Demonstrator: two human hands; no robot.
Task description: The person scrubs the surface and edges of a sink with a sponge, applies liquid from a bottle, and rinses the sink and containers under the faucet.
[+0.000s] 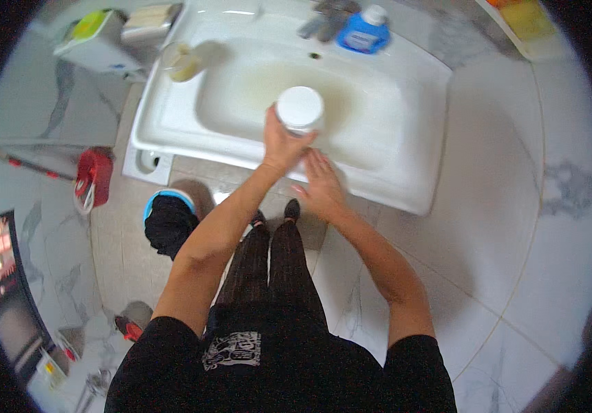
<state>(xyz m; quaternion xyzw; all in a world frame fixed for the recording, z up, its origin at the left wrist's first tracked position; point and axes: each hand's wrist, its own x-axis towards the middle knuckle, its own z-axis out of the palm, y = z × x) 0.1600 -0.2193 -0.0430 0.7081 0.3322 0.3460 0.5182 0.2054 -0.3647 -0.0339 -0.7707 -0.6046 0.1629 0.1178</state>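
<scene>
Over the near part of a white sink (406, 110), my left hand (283, 141) is wrapped round a jar with a round white lid (300, 107). The lid faces up, and what the jar holds cannot be seen. Just below it on the right, my right hand (321, 180) has its fingers stretched out near the sink's front rim. Its fingertips are close to the base of the jar; whether they touch it I cannot tell. Behind the jar, the basin floor has a yellowish tint.
A clear cup with yellowish contents (181, 63) stands on the sink's left ledge. At the back are a blue bottle with a white cap (365, 31) and the grey tap (329, 19). Black cloth fills a blue-rimmed bucket (171, 219) on the floor, below a red holder (93, 177).
</scene>
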